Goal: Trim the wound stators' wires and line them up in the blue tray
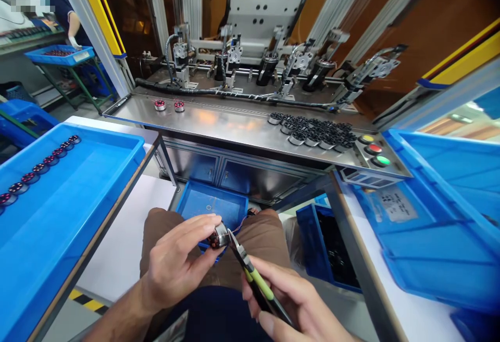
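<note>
Between the thumb and fingers of my left hand [177, 253] is a small round motor stator [222, 235] with a silvery rim and dark, coppery insides. My right hand [287, 298] grips a pair of cutting pliers [260, 282] with green and black handles. The pliers' jaws point up and left, with their tips at the stator's right side; whether they touch it I cannot tell. Thin reddish wires show just right of the tips. Both hands are above my lap, in front of a blue bin [211, 201] on the floor.
A metal ledge [219, 123] ahead carries two red-topped stators [160, 105] and a cluster of black ones [312, 131]. Push buttons [374, 149] sit at its right end. Blue trays flank me; the left tray [89, 186] holds a row of stators. Another person [72, 19] works far left.
</note>
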Motion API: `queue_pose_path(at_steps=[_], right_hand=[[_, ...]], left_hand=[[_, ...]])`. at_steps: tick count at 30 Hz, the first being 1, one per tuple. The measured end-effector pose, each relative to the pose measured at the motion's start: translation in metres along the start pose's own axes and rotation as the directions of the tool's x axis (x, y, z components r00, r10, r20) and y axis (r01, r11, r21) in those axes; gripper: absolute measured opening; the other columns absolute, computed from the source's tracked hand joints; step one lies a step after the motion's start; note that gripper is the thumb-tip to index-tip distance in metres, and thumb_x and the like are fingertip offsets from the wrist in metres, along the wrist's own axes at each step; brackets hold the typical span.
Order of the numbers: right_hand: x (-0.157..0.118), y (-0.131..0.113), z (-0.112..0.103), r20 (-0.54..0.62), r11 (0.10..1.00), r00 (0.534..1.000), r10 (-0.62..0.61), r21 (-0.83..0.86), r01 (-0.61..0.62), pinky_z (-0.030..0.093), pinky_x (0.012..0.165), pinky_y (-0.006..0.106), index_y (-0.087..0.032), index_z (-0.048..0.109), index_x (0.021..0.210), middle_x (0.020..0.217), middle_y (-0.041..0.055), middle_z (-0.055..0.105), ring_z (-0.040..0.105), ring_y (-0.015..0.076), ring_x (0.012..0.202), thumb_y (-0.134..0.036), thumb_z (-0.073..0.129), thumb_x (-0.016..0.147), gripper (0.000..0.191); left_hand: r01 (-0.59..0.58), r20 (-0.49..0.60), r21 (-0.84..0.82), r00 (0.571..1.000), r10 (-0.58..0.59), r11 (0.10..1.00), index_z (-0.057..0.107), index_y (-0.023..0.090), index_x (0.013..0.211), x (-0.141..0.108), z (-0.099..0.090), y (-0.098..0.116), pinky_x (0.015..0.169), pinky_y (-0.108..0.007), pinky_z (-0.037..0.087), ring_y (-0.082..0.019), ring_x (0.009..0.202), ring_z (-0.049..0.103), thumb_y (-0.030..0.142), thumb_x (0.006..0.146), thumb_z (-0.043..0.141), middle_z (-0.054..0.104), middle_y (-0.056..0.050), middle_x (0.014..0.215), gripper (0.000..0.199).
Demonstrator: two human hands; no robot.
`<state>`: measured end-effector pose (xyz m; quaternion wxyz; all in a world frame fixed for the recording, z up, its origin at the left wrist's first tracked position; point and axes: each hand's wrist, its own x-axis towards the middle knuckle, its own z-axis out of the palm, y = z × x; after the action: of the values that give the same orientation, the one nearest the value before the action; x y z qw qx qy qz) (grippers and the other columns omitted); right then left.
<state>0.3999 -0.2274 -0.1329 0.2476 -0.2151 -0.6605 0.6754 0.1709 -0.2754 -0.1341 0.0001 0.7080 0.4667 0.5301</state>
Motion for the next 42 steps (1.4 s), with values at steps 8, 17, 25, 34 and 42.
queue_pose_path(at_steps=[8, 17, 25, 34, 42], right_hand=[[0.005, -0.002, 0.003, -0.005, 0.999, 0.999, 0.035, -0.036, -0.035, 0.053, 0.069, 0.026, -0.027, 0.056, 0.140, 0.089, 0.0046, 0.067, 0.061, 0.0140, 0.073, -0.011, 0.056, 0.083, 0.060], [0.011, -0.004, 0.002, -0.074, 0.969, 0.997, 0.009, -0.247, -0.027, 0.053, 0.072, 0.024, -0.025, 0.060, 0.136, 0.084, 0.0029, 0.068, 0.064, 0.0144, 0.074, -0.013, 0.055, 0.085, 0.053], [0.016, 0.013, -0.007, -0.084, 0.967, 0.986, 0.142, -0.201, -0.156, 0.056, 0.079, 0.030, -0.018, 0.057, 0.139, 0.094, 0.0074, 0.069, 0.066, 0.0180, 0.083, -0.028, 0.058, 0.090, 0.050], [0.075, -0.010, -0.046, -0.090, 0.776, 0.992, -0.089, -0.631, 0.012, 0.052, 0.098, 0.043, -0.021, 0.059, 0.137, 0.120, 0.0129, 0.070, 0.068, 0.0274, 0.106, -0.040, 0.060, 0.090, 0.051], [0.255, -0.043, -0.109, -0.204, 0.206, 0.953, -0.223, -0.966, -0.159, 0.049, 0.087, 0.035, -0.007, 0.061, 0.135, 0.112, 0.0193, 0.074, 0.068, 0.0285, 0.099, -0.031, 0.054, 0.088, 0.054]], left_hand=[[0.020, 0.000, 0.003, 1.000, -0.020, 1.000, 0.056, 0.010, 0.129, 0.000, -0.001, 0.000, 0.095, -0.035, 0.063, -0.022, 0.108, 0.073, -0.004, 0.072, 0.078, 0.076, -0.013, 0.114, 0.062], [0.000, 0.013, 0.058, 1.000, -0.001, 0.998, 0.057, 0.010, 0.130, -0.002, 0.000, -0.004, 0.099, -0.035, 0.060, -0.022, 0.112, 0.070, -0.007, 0.075, 0.074, 0.075, -0.013, 0.115, 0.060], [0.345, -0.078, -0.262, 0.923, -0.376, 0.901, 0.061, 0.024, 0.128, -0.017, 0.001, -0.016, 0.098, -0.032, 0.059, -0.020, 0.109, 0.072, 0.006, 0.076, 0.080, 0.075, -0.008, 0.118, 0.058], [0.426, 0.239, -0.901, 0.648, -0.723, 0.084, 0.062, 0.028, 0.122, -0.029, -0.012, -0.035, 0.083, -0.029, 0.059, -0.018, 0.090, 0.075, 0.048, 0.066, 0.088, 0.076, -0.007, 0.111, 0.065], [0.310, 0.231, -0.949, 0.573, -0.787, -0.053, 0.064, 0.025, 0.116, -0.040, -0.027, -0.024, 0.085, -0.026, 0.055, -0.014, 0.087, 0.072, 0.037, 0.061, 0.093, 0.075, -0.005, 0.106, 0.063]])
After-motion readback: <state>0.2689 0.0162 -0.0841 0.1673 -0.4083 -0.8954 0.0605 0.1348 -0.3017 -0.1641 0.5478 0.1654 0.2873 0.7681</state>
